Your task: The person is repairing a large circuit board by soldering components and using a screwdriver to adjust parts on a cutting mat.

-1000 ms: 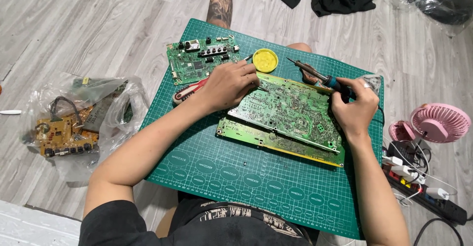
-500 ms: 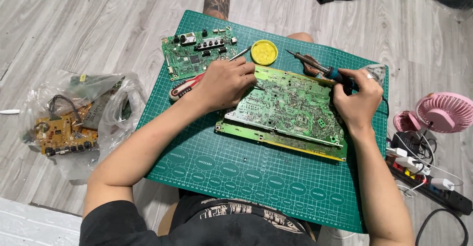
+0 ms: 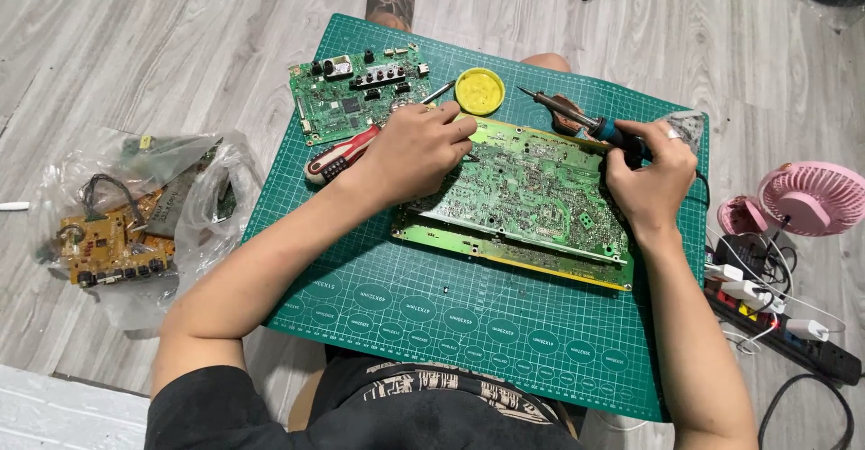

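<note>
A large green circuit board [image 3: 532,198] is seen lying on a green cutting mat [image 3: 450,324] on the floor, its upper left corner hidden under the left hand [image 3: 416,148], whose fingers are curled down on it; what they pinch cannot be made out. A soldering iron [image 3: 586,124] is gripped in the closed right hand [image 3: 651,175], its handle mostly covered, tip raised beside a yellow round tin [image 3: 479,90]. A red screwdriver [image 3: 342,154] is partly hidden behind the left wrist.

Bare cutting mat [image 3: 468,324] below boards [image 3: 532,198]
</note>
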